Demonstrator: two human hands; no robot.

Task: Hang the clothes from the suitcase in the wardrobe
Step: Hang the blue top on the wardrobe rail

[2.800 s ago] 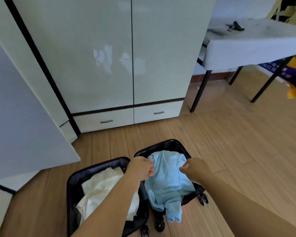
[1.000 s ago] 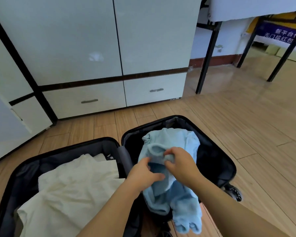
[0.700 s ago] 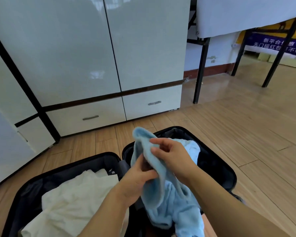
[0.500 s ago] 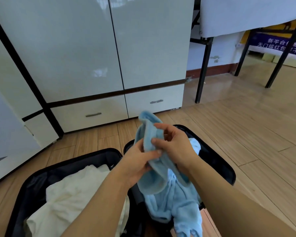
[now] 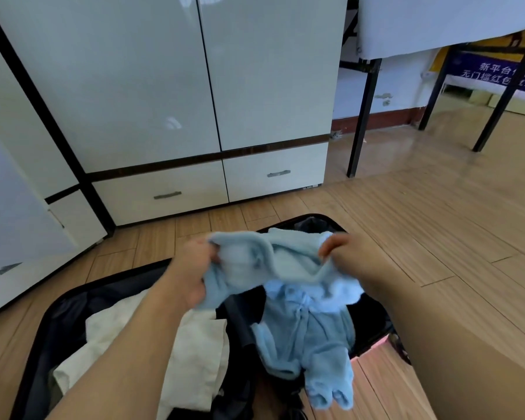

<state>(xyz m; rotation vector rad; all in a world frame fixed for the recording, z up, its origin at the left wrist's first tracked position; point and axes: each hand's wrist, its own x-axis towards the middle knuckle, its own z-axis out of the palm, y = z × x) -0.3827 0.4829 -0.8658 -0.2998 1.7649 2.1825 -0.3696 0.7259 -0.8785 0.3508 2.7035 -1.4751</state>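
Wardrobe: tall glossy white wardrobe (image 5: 194, 86), far, doors closed, two drawers below.
Table: white-topped table on black legs (image 5: 437, 22), far right.
Floor: light wooden plank floor (image 5: 437, 237).
Suitcase: open black hard-shell suitcase (image 5: 73, 301), near.
Left half: crumpled cream cloth (image 5: 200, 350).
Right half: fluffy light-blue garment (image 5: 300, 313), top lifted, bottom trailing over the near rim.
Left hand (image 5: 191, 274): gripping the garment's left edge.
Right hand (image 5: 346, 256): pinching its right edge; hands apart.

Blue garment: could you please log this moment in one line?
left hand grips blue garment | right hand grips it | over suitcase
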